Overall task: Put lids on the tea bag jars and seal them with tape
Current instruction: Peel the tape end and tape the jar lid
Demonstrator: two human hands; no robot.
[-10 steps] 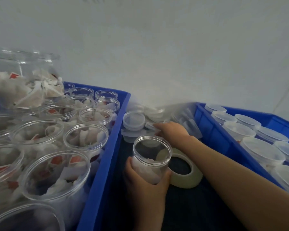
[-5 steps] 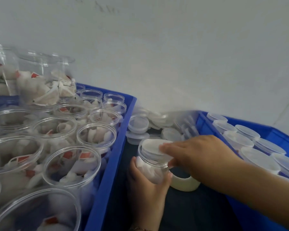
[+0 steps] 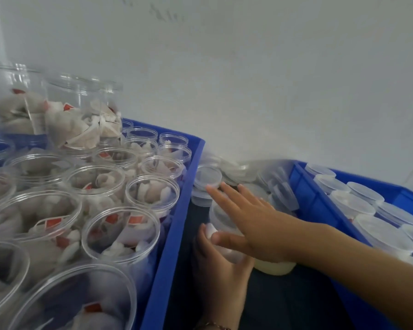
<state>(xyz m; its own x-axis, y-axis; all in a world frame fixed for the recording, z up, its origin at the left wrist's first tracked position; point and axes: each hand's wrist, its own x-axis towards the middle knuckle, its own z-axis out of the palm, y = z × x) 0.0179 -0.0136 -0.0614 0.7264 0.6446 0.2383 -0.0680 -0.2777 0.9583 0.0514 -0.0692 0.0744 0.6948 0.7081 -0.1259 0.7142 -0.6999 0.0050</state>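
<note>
Flat palm pressing a lid onto a tea bag jar

The right hand (image 3: 255, 225), fingers straight and spread, lies on the translucent round plastic lid (image 3: 221, 216) atop the small clear plastic jar of tea bags (image 3: 224, 236); the left hand (image 3: 218, 270) wraps its fingers round that jar, on the dark worktop (image 3: 284, 303) between two blue plastic crates (image 3: 174, 225). A pale roll of tape (image 3: 275, 267), mostly hidden, seems just behind
</note>
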